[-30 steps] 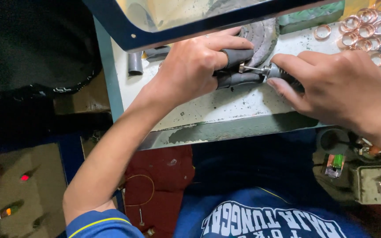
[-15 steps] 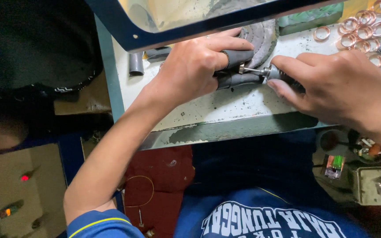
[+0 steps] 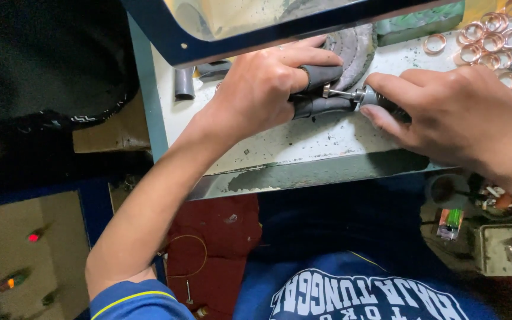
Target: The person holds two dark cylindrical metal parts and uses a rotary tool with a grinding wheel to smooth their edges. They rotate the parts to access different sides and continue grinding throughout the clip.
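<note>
left hand (image 3: 262, 89) pinches small ring (image 3: 326, 90) with rubber-capped fingers (image 3: 321, 74); right hand (image 3: 457, 112) grips rotary tool (image 3: 370, 96). keep bit square, pressure light.

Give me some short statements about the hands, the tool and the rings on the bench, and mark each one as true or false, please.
1. The right hand holds a slim rotary tool. True.
2. The left hand lies flat and empty on the bench. False: it grips a small piece, its fingers in grey finger covers.
3. The copper-coloured rings lie at the far right of the bench. True.
4. The rings are stacked on the person's lap. False: they lie on the bench top.
5. A grey tube piece stands left of the left hand. True.
</note>
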